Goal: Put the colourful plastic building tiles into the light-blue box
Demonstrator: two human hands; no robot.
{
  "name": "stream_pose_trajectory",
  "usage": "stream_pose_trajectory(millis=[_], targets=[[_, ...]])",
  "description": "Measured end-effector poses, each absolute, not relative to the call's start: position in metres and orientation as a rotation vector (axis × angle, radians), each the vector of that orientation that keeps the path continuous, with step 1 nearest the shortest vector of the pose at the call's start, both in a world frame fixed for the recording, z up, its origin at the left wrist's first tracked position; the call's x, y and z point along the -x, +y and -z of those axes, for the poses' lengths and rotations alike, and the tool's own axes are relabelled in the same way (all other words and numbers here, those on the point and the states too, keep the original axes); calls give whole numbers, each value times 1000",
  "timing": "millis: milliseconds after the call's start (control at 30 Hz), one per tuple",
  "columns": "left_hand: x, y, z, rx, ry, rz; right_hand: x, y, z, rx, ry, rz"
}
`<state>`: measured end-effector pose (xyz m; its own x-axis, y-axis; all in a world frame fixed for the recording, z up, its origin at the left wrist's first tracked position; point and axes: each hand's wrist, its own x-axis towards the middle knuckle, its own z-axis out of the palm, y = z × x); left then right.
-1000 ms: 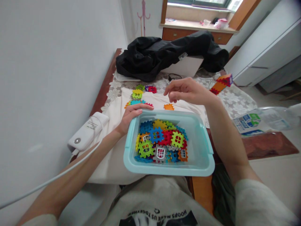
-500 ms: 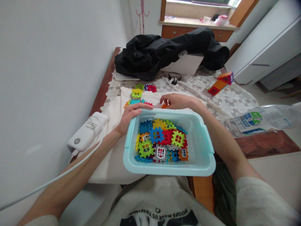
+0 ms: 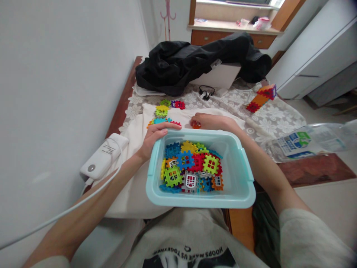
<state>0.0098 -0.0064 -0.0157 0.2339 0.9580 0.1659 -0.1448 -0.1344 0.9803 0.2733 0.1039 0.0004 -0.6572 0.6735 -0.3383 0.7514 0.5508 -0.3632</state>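
A light blue plastic storage bin (image 3: 237, 163) is close to my body, tilted so that I see into it. Several colourful interlocking building blocks (image 3: 192, 163) lie inside, some with window shapes. My left hand (image 3: 156, 138) grips the bin's far left corner, its fingers along the rim. Beyond the bin's far rim, my right hand (image 3: 208, 121) has its fingers curled down on an orange building block (image 3: 196, 126), partly hidden by the fingers and rim. Left of it, a turquoise building block (image 3: 161, 120) lies among other pieces on the white cloth.
A white power bank (image 3: 104, 155) with a cable stands by the left wall. A black jacket (image 3: 192, 63) covers part of a laptop at the back, with black earphones (image 3: 206, 92) in front. An orange-red block structure (image 3: 261, 98) and a plastic bottle (image 3: 306, 142) are right.
My right hand has lowered slightly and its fingers have closed on the orange building block. My left hand and the bin have stayed in place.
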Motion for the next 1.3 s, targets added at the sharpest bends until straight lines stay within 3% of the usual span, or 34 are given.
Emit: stream_pose_trajectory(millis=[400, 633, 1033, 1300], targets=[[-9, -6, 16, -1314, 834, -1183, -269, 103, -4, -1209, 2590, 717], [-8, -4, 18, -1363, 847, -1196, -269, 110, 6, -980, 2665, 1014], [-7, -3, 19, -1394, 841, -1202, -272, 116, 6, -842, 2588, 1193], [-5, -3, 22, -1394, 849, -1188, -274, 118, 4, -876, 2560, 1064]])
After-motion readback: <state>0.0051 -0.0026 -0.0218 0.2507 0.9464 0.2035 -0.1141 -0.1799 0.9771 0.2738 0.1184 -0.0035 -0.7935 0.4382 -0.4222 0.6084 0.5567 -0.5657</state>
